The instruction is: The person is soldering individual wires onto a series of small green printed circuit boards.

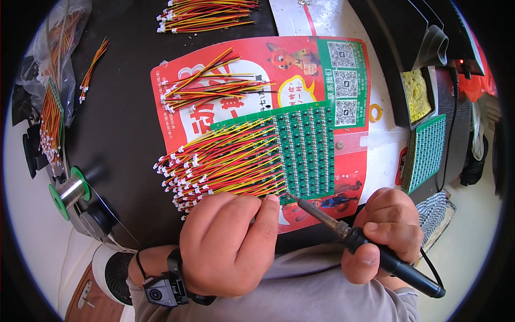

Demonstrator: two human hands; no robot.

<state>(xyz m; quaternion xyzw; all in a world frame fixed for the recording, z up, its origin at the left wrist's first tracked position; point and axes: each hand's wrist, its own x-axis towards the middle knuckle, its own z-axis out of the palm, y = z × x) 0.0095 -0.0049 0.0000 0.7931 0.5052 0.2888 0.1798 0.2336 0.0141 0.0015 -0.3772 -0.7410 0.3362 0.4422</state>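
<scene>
A green circuit board panel (308, 155) lies on a red printed sheet, with rows of small parts on its right side. Red, yellow and black wire leads (230, 155) with white plugs fan out leftward across its left side. My right hand (389, 231) grips a black-handled soldering iron (370, 244). The iron's tip is at the panel's lower edge, by the end of the lowest wires. My left hand (230, 241) is closed at that same edge, fingertips together just left of the tip. The fingers hide whatever is between them.
Loose leads (214, 88) lie above the panel, with another bundle (209, 15) farther back. A solder spool (70, 193) and a bagged bundle (53, 118) are at left. At right are a yellow sponge (416, 94) in a holder and stacked circuit boards (426, 153).
</scene>
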